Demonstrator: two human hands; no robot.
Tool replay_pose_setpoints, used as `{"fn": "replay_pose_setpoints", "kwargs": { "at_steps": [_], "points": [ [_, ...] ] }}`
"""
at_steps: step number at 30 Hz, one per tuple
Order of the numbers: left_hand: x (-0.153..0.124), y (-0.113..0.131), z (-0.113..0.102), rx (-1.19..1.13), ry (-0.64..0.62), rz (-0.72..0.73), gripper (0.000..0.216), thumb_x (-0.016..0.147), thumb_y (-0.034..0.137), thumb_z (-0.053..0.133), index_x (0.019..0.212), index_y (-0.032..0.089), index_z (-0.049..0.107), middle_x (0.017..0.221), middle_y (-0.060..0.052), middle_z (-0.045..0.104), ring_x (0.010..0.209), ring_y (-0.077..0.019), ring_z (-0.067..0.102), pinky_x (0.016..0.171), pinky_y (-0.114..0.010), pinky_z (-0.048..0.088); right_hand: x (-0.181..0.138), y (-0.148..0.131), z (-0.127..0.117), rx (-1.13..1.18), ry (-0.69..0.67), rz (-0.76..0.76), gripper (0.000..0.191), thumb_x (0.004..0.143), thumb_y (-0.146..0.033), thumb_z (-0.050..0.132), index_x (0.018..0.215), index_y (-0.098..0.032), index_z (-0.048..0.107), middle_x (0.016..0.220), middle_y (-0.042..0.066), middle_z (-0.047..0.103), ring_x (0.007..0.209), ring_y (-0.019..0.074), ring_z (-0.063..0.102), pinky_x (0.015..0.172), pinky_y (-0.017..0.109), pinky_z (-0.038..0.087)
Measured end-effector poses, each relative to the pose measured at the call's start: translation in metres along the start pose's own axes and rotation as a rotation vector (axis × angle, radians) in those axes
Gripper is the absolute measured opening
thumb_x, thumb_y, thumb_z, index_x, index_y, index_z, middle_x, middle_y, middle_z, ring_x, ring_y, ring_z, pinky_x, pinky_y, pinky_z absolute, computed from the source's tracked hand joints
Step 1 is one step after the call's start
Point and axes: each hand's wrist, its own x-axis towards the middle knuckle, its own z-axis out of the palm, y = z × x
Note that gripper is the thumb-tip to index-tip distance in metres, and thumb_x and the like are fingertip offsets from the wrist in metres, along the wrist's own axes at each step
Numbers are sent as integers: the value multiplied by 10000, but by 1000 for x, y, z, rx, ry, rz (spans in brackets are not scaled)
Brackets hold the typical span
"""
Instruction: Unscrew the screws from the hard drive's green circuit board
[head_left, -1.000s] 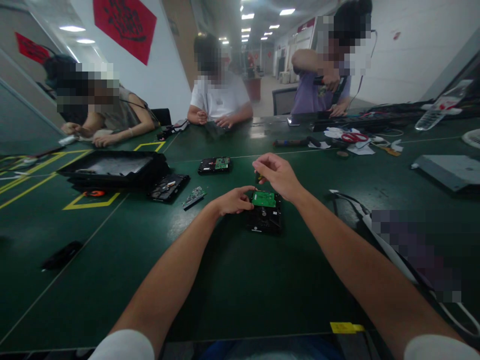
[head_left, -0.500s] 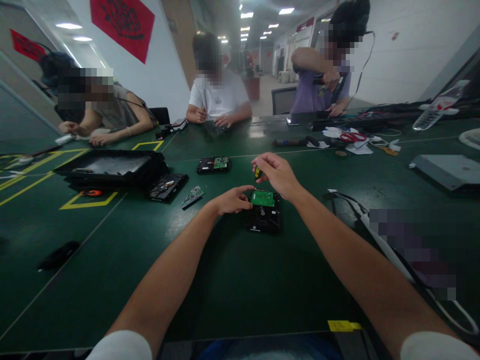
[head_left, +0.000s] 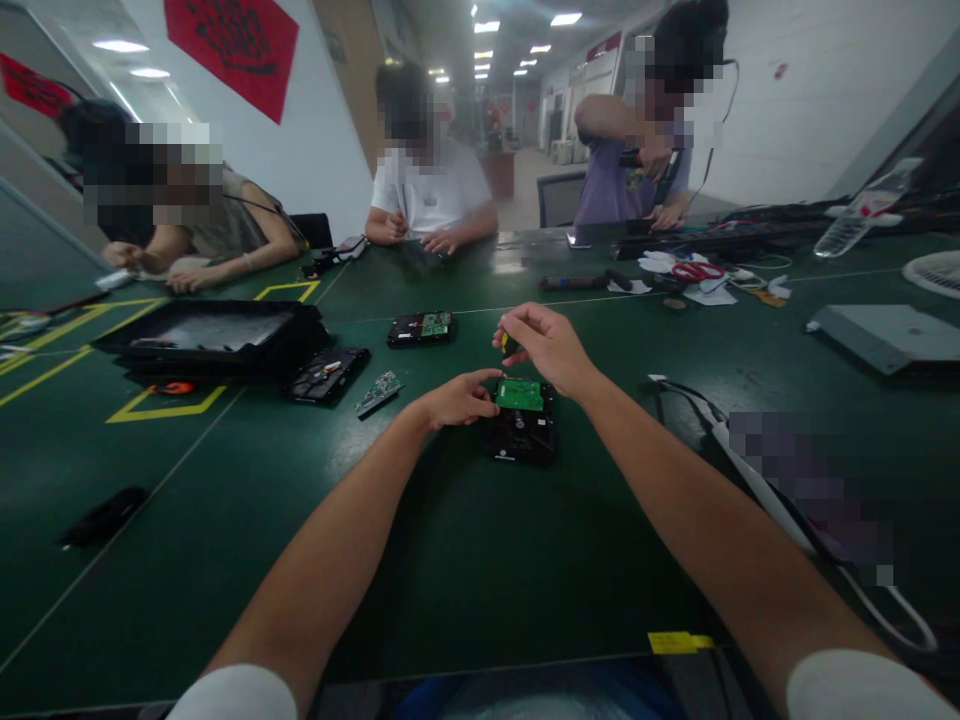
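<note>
A black hard drive with a green circuit board on top lies on the green table in front of me. My left hand rests at the drive's left edge, fingers curled and touching the board's corner. Above the board's far edge, my right hand pinches a small screwdriver with a yellow handle, tip pointing down.
Other drives, a loose board and a black tray lie to the left. Cables run at my right, near a grey box. Scissors and tools lie farther back. Three people sit across the table.
My right hand has shifted slightly left over the board, and the yellow screwdriver handle shows more. The left hand stays at the drive. The camera has tilted a little.
</note>
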Motion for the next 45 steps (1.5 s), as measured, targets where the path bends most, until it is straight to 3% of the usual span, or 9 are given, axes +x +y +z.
{"fn": "replay_pose_setpoints", "kwargs": {
  "at_steps": [6,14,21,27,31,39,45],
  "points": [
    [-1,3,1,6,-3,-5,809,817,215,733,1547,186,386,709,87,517,466,-63,431,411,-185,260,-1,0,-2,-92,18,-27,371,849,-599,757,876,-235,685,814,2,629,742,136,598,599,258,604],
    [0,-1,0,16,-14,-8,799,818,241,745,1538,214,399,716,87,522,464,-56,432,413,-178,262,0,0,-2,-38,-15,-7,393,934,-621,634,956,-238,722,969,50,721,898,178,672,615,256,599],
    [0,1,1,16,-7,-38,808,819,277,762,1540,231,400,712,86,518,456,-57,427,401,-169,224,0,0,-3,-115,52,-45,370,875,-572,733,863,-211,651,774,-8,621,698,127,584,568,244,580],
    [-1,5,4,12,-8,-33,815,820,287,768,1541,224,393,697,96,502,440,-57,416,391,-172,226,0,0,-2,-48,-13,-29,279,980,-458,598,987,-202,707,965,43,708,865,144,657,622,213,591],
    [-3,8,5,5,0,-32,823,819,289,769,1544,213,387,710,90,518,447,-56,417,396,-173,221,2,0,-3,-4,-7,1,290,994,-449,560,965,-197,702,920,41,687,840,144,653,629,228,610],
    [-2,6,3,32,-12,-31,805,824,275,748,1543,214,392,695,92,504,448,-58,411,400,-175,225,0,-1,-4,-127,38,-80,289,927,-494,678,902,-207,658,763,-23,583,686,114,567,584,227,591],
    [-1,4,2,38,-15,-28,788,819,282,751,1528,227,412,686,95,501,445,-57,412,403,-170,219,2,1,-2,-70,27,-12,274,969,-462,602,941,-202,682,893,23,668,739,128,618,609,249,609]
  ]
}}
